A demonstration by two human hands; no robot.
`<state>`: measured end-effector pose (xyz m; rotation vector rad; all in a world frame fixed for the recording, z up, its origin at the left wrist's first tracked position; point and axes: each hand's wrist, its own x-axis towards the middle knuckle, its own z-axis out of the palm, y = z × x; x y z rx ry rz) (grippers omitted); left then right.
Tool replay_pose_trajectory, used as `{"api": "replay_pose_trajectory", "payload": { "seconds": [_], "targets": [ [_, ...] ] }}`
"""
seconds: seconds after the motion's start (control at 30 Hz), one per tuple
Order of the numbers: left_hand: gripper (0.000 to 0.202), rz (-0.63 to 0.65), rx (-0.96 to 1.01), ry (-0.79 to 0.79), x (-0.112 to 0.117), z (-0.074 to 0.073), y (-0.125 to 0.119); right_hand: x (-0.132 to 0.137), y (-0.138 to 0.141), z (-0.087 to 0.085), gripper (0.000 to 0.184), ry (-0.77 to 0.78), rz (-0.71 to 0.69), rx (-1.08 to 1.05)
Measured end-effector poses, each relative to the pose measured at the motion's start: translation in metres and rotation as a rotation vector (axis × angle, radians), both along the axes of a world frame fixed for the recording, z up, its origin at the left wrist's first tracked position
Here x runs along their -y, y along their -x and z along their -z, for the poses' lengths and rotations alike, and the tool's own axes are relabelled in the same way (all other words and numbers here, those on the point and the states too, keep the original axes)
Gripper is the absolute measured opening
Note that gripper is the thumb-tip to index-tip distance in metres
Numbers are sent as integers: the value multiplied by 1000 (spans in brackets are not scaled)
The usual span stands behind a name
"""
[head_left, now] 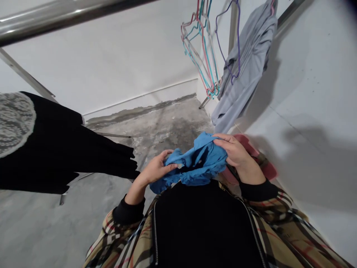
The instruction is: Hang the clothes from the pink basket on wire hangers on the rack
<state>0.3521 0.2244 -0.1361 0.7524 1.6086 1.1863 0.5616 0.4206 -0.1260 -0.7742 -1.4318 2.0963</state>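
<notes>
While the blue garment [195,163] sits bunched between both hands, pinched in the closed grip of the right hand [237,152] and met by the curled left hand [157,167], whose hold cannot be confirmed, it is on no hanger, unlike the grey garment [245,70] hanging beside the coloured wire hangers [199,52].

A crumpled blue garment [199,163], its thin cloth bunched in loose folds, sags between the hands. The right fingers [227,143] pinch its upper edge, the left fingers [170,158] press into its near side, and a loose flap droops below them.
</notes>
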Motion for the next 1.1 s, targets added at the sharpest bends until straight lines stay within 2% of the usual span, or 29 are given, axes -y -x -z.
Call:
{"api": "replay_pose_trajectory", "payload": {
  "seconds": [0.07,0.2,0.27,0.33,0.4,0.47,0.57,0.63,0.7,0.73,0.77,0.8,0.9,0.97,1.03,1.1],
  "targets": [
    [52,-57,-56,-32,-3,4,-1,3,5,-5,17,7,-79,-36],
    [16,78,-348,-25,-14,14,-11,10,15,-14,17,-95,-154,-71],
    [10,87,-450,-92,-21,18,-20,14,20,-16,18,-179,-185,-62],
    [11,15,-363,-151,-25,21,-30,15,22,-17,19,-265,-219,-59],
    [17,-47,-138,-159,-25,20,-37,11,24,-18,20,-344,-241,-57],
    [22,-10,71,-123,-21,14,-39,2,23,-18,21,-427,-233,-45],
    [30,102,223,-50,-10,-2,-30,-18,19,-14,22,-562,-211,32],
    [37,24,262,-67,-2,-15,-22,-30,17,-9,22,-624,-317,112],
    [39,-125,290,-123,5,-26,-16,-38,15,-4,24,-665,-504,169],
    [39,-183,305,-147,8,-30,-14,-41,15,-3,25,-697,-554,185],
    [39,-224,320,-165,10,-33,-14,-44,16,-4,26,-744,-535,192],
    [40,-249,329,-175,12,-35,-14,-47,17,-7,26,-808,-439,191],
    [39,-284,326,-182,13,-37,-18,-57,29,-29,21,-1042,63,183],
    [38,-280,324,-182,11,-36,-20,-68,43,-50,19,-1201,302,223],
    [39,-275,323,-187,9,-34,-22,-79,62,-69,17,-1346,426,333],
    [41,-276,313,-192,6,-33,-22,-90,80,-81,17,-1453,493,492]
  ]
}}
